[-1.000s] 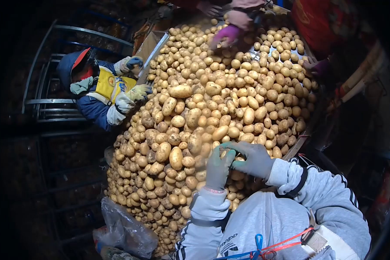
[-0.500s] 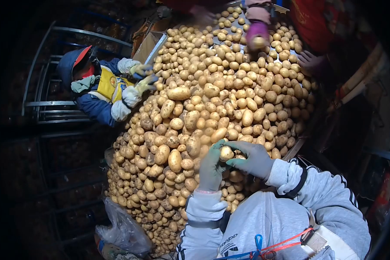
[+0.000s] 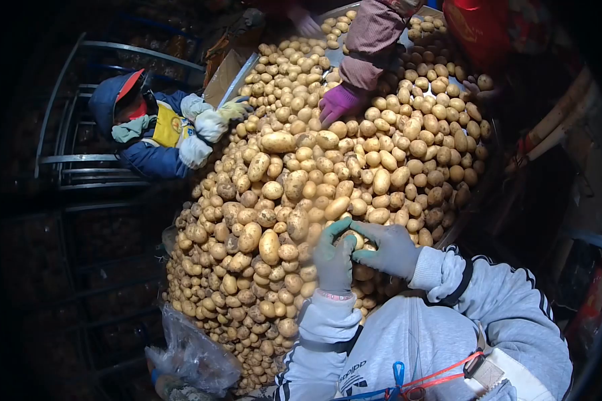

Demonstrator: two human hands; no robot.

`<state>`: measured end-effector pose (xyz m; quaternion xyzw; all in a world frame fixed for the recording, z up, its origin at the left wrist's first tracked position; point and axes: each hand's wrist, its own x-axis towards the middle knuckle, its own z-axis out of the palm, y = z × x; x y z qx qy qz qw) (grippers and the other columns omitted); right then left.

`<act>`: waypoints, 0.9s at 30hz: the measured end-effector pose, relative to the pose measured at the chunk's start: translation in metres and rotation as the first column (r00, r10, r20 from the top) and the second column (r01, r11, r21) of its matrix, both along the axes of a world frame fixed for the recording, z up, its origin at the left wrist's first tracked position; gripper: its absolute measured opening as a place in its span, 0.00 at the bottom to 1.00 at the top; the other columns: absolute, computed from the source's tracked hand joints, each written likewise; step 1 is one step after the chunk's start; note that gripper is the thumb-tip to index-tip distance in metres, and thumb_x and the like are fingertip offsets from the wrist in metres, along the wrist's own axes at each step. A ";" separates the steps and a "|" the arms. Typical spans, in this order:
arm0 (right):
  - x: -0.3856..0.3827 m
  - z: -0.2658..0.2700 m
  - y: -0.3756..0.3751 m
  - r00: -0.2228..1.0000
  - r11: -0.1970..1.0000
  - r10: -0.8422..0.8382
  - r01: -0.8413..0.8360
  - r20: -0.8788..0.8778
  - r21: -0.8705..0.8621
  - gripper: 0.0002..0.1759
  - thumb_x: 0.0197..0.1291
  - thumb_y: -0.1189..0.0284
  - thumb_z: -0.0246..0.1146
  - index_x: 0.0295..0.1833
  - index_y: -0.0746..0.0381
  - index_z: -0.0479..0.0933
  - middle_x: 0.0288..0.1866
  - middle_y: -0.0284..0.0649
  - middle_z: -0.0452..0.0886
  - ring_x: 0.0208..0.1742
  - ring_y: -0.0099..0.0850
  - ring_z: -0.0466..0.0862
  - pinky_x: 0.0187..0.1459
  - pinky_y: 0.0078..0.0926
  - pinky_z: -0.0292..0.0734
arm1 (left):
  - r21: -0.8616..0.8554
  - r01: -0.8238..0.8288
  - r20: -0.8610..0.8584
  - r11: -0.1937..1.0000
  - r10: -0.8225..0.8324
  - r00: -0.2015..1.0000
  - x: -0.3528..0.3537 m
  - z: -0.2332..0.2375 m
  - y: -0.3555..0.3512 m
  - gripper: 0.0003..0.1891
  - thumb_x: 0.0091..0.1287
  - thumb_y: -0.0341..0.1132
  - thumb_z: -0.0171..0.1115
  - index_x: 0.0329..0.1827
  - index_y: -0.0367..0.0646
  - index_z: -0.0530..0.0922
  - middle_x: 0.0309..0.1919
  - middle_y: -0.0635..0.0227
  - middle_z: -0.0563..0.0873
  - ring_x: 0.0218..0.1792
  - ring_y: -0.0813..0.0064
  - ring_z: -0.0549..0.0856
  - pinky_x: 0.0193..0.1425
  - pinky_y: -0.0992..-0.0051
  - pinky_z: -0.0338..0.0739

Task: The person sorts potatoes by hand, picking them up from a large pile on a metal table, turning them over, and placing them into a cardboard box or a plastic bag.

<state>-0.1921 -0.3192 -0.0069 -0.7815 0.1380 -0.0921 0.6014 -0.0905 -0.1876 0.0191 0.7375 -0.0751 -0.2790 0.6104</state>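
Observation:
My left hand (image 3: pixel 334 259) and my right hand (image 3: pixel 389 250) wear grey-green gloves and meet over the near part of a large heap of potatoes (image 3: pixel 269 247). Between their curled fingers is a pale potato (image 3: pixel 357 238), mostly covered by the gloves. The fingers of both hands are closed round it. More potatoes lie just under and around my hands, some smooth and yellow, others brown with soil.
Across the heap, a co-worker's purple-gloved hand (image 3: pixel 341 104) reaches onto the potatoes. At the left, a person in a blue jacket (image 3: pixel 155 160) has pale gloves at the heap's edge. A clear plastic bag (image 3: pixel 195 355) lies near-left. Metal rails (image 3: pixel 87 160) stand at the left.
My hands have closed further round the potato, hiding more of it. The purple-gloved hand has moved nearer and left across the heap. The left co-worker's hands have drawn together.

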 end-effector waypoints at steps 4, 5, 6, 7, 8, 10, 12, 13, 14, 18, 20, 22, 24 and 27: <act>-0.003 -0.002 0.004 1.000 0.999 0.017 -0.016 0.019 -0.043 0.39 0.60 0.57 0.80 0.74 0.60 0.81 0.58 0.50 0.91 0.54 0.46 0.93 0.56 0.38 0.88 | 0.052 -0.066 -0.020 0.996 0.067 0.998 0.006 -0.020 0.006 0.13 0.73 0.26 0.63 0.58 0.33 0.86 0.52 0.60 0.89 0.50 0.72 0.87 0.57 0.74 0.83; -0.003 -0.001 0.004 1.000 0.999 0.021 -0.021 0.010 -0.031 0.38 0.60 0.56 0.80 0.74 0.60 0.81 0.58 0.50 0.91 0.54 0.46 0.93 0.56 0.38 0.88 | 0.037 -0.066 -0.041 0.997 0.068 0.997 0.008 -0.027 0.011 0.13 0.74 0.27 0.64 0.59 0.35 0.85 0.53 0.59 0.89 0.50 0.71 0.87 0.57 0.74 0.83; -0.003 -0.002 0.004 0.999 1.000 -0.004 0.004 0.032 -0.011 0.38 0.60 0.56 0.80 0.74 0.60 0.81 0.58 0.50 0.91 0.55 0.46 0.93 0.57 0.37 0.88 | 0.071 0.031 0.105 0.997 -0.038 0.994 0.013 -0.023 0.011 0.14 0.76 0.28 0.63 0.61 0.36 0.85 0.54 0.62 0.89 0.48 0.72 0.87 0.54 0.77 0.83; -0.003 -0.005 0.002 0.998 1.000 -0.029 0.028 0.054 0.010 0.38 0.60 0.56 0.80 0.74 0.60 0.81 0.58 0.50 0.91 0.55 0.46 0.93 0.57 0.37 0.87 | 0.066 0.089 0.118 0.994 -0.097 0.988 0.015 -0.017 0.013 0.15 0.77 0.28 0.62 0.63 0.36 0.85 0.55 0.63 0.89 0.48 0.73 0.87 0.54 0.78 0.83; -0.002 -0.008 -0.001 0.996 0.998 -0.056 0.053 0.076 0.030 0.38 0.61 0.56 0.80 0.73 0.60 0.81 0.58 0.51 0.91 0.55 0.45 0.93 0.58 0.36 0.87 | 0.060 0.149 0.132 0.987 -0.156 0.979 0.017 -0.009 0.013 0.16 0.77 0.28 0.62 0.65 0.36 0.84 0.55 0.63 0.88 0.48 0.73 0.87 0.53 0.78 0.82; 0.000 -0.015 -0.004 0.998 0.991 -0.065 0.062 0.018 0.115 0.38 0.61 0.50 0.77 0.74 0.56 0.81 0.58 0.51 0.91 0.56 0.47 0.92 0.61 0.39 0.86 | -0.128 0.069 -0.297 0.989 -0.105 0.949 0.025 -0.002 0.017 0.21 0.75 0.28 0.61 0.70 0.34 0.81 0.58 0.65 0.87 0.47 0.75 0.86 0.52 0.78 0.82; -0.001 -0.018 -0.008 0.999 0.987 -0.039 0.043 -0.027 0.153 0.38 0.62 0.48 0.76 0.74 0.55 0.82 0.56 0.52 0.91 0.58 0.48 0.91 0.62 0.40 0.85 | -0.085 0.087 -0.278 0.993 -0.107 0.955 0.019 0.002 0.015 0.19 0.76 0.28 0.61 0.68 0.33 0.83 0.52 0.66 0.89 0.42 0.82 0.84 0.45 0.82 0.78; -0.002 -0.016 -0.008 0.999 0.987 -0.019 0.025 -0.040 0.161 0.38 0.62 0.48 0.76 0.74 0.55 0.81 0.57 0.52 0.91 0.58 0.47 0.91 0.62 0.40 0.85 | -0.064 0.093 -0.267 0.994 -0.107 0.958 0.017 0.003 0.014 0.19 0.76 0.29 0.60 0.67 0.33 0.84 0.49 0.67 0.90 0.39 0.85 0.83 0.41 0.85 0.76; -0.003 -0.012 -0.009 0.999 0.986 0.001 0.007 -0.053 0.167 0.38 0.62 0.48 0.76 0.74 0.55 0.81 0.57 0.52 0.91 0.59 0.47 0.91 0.62 0.40 0.85 | -0.054 0.107 -0.179 0.993 -0.115 0.977 0.017 -0.002 0.014 0.18 0.76 0.29 0.61 0.66 0.33 0.84 0.48 0.66 0.90 0.40 0.84 0.84 0.43 0.83 0.78; -0.005 -0.014 -0.007 1.000 0.953 0.006 -0.006 0.001 0.304 0.37 0.65 0.49 0.75 0.72 0.58 0.82 0.56 0.49 0.91 0.56 0.43 0.92 0.60 0.37 0.85 | 0.086 0.210 0.400 0.974 -0.226 0.888 0.018 -0.026 0.013 0.16 0.76 0.30 0.63 0.62 0.32 0.85 0.47 0.63 0.90 0.45 0.76 0.87 0.49 0.77 0.82; -0.006 -0.009 -0.006 0.999 0.859 0.006 0.022 -0.053 0.511 0.35 0.68 0.50 0.74 0.72 0.61 0.82 0.56 0.46 0.91 0.55 0.38 0.91 0.60 0.34 0.85 | 0.045 0.141 0.374 0.989 -0.147 0.916 0.017 -0.028 0.008 0.15 0.76 0.30 0.63 0.60 0.32 0.85 0.47 0.61 0.90 0.46 0.74 0.88 0.51 0.75 0.84; -0.005 0.018 -0.018 0.989 0.652 0.051 0.074 -0.142 0.754 0.30 0.74 0.53 0.71 0.68 0.65 0.84 0.51 0.44 0.91 0.47 0.31 0.91 0.52 0.30 0.87 | -0.078 -0.104 -0.115 0.992 0.095 0.989 0.012 -0.012 -0.007 0.13 0.77 0.29 0.63 0.59 0.32 0.85 0.47 0.59 0.90 0.46 0.74 0.88 0.52 0.75 0.84; 0.001 -0.005 -0.029 0.944 0.371 0.023 0.297 -0.328 0.880 0.33 0.79 0.44 0.62 0.64 0.65 0.84 0.45 0.47 0.93 0.32 0.32 0.89 0.33 0.30 0.86 | -0.039 -0.116 -0.127 0.993 0.110 0.986 0.014 0.001 -0.011 0.18 0.77 0.31 0.65 0.66 0.32 0.81 0.56 0.57 0.89 0.52 0.71 0.88 0.55 0.73 0.85; -0.012 -0.036 -0.046 0.959 0.163 -0.065 0.282 -0.275 0.945 0.38 0.80 0.38 0.55 0.63 0.66 0.83 0.44 0.48 0.92 0.27 0.35 0.89 0.26 0.32 0.87 | -0.110 -0.094 -0.025 0.989 0.092 0.995 0.013 -0.009 -0.011 0.23 0.80 0.38 0.64 0.71 0.32 0.79 0.63 0.55 0.87 0.62 0.66 0.87 0.67 0.71 0.82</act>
